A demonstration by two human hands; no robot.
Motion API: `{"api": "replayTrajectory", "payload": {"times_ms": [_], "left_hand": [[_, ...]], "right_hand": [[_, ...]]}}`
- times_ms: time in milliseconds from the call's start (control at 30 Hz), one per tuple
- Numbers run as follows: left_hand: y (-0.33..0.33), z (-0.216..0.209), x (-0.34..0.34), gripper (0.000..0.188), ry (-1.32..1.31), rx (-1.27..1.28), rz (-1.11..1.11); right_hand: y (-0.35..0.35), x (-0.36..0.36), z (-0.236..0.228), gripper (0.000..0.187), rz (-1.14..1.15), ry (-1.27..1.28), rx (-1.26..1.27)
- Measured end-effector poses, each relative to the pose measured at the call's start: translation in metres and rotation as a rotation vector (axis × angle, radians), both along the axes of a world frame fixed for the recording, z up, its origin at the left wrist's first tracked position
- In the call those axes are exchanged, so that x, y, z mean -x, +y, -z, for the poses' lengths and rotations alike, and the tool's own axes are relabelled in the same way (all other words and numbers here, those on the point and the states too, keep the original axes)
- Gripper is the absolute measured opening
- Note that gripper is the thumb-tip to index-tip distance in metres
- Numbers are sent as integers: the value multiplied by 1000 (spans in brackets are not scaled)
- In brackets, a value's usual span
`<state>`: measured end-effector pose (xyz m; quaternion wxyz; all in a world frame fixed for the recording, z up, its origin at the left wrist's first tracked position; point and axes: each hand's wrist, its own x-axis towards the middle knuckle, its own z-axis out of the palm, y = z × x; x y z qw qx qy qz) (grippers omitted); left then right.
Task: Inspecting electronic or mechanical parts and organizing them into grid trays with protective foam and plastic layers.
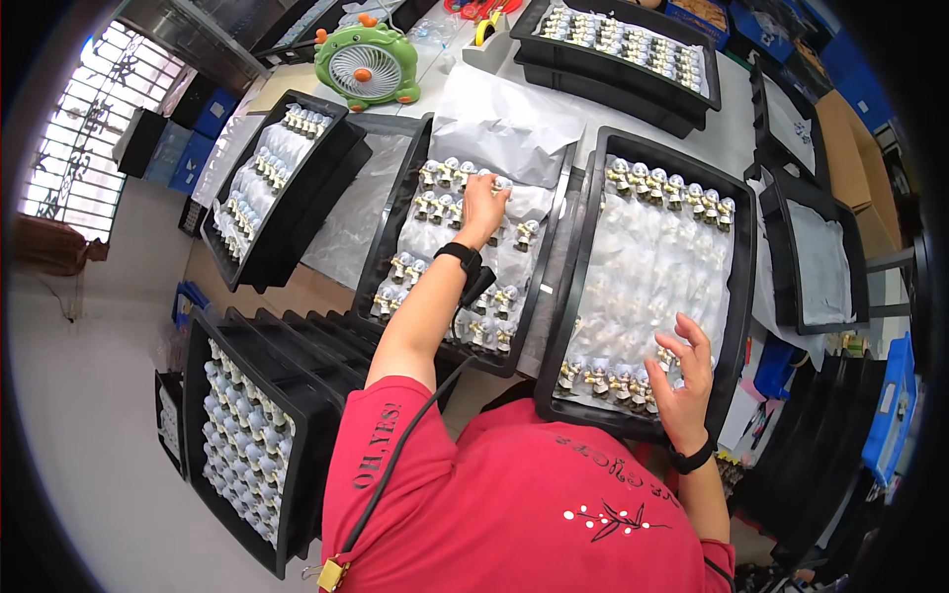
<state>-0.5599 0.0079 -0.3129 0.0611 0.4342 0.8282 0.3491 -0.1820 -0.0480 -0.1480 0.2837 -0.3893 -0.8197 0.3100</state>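
Small figurines with pale grey-blue heads and gold-and-dark bodies lie in spaced rows on white sheeting in the middle black tray. My left hand reaches into its far rows, fingers closed around a figurine that they mostly hide. Over the near right part of the right black tray is my right hand, thumb and fingers spread. A figurine shows in the gap between them; no firm grip on it is visible. More figurines line that tray's far end, and others its near end, with translucent sheeting between.
A smaller-looking tray of figurines stands left, beside a green fan. Another filled tray sits at the back, near a tape dispenser. Stacked trays rise at lower left. Sheet-lined trays stand right. A cable runs along my left arm.
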Motion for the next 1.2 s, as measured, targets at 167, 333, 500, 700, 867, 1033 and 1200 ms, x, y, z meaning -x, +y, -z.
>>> {"api": "replayTrajectory", "payload": {"times_ms": [167,333,500,700,867,1033,1200], "left_hand": [[23,10,-2,27,26,161,-68],[33,57,37,31,403,189,14],[27,82,50,45,329,142,92],[51,12,11,54,210,107,87],[54,-142,-122,42,-729,-62,453],[24,-246,-254,36,-864,-155,868],[9,-274,-368,34,-926,-54,1176]], "right_hand": [[-13,-4,0,31,68,-33,26],[-19,-15,-6,32,70,-20,26],[-5,-46,-22,30,-83,-28,-41],[22,-139,-120,29,-178,-51,-47],[58,-245,-231,21,272,-144,-134],[153,-389,-254,28,444,-496,-181],[207,-470,-214,57,395,-938,61]]}}
